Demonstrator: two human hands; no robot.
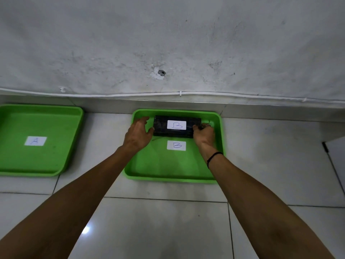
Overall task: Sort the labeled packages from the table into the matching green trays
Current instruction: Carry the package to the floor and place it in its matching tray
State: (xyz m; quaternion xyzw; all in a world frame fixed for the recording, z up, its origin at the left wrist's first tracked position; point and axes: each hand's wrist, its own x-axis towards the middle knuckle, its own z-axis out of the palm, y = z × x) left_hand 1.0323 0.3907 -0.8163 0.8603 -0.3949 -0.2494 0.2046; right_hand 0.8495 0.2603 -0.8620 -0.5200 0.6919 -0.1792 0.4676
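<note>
A black package (160, 126) with a white "B" label lies in the far half of the green tray (168, 176) that carries a "B" label on its floor. My right hand (204, 134) grips the package's right end. At the package's left end is my left hand (139, 134), fingers spread, its thumb touching the package's edge. A second green tray (61, 165) with an "A" label sits to the left and holds nothing.
Both trays rest on a white tiled floor against a scuffed white wall with a thin white cable (205, 93) along its base. A white panel edge (336, 156) shows at the far right.
</note>
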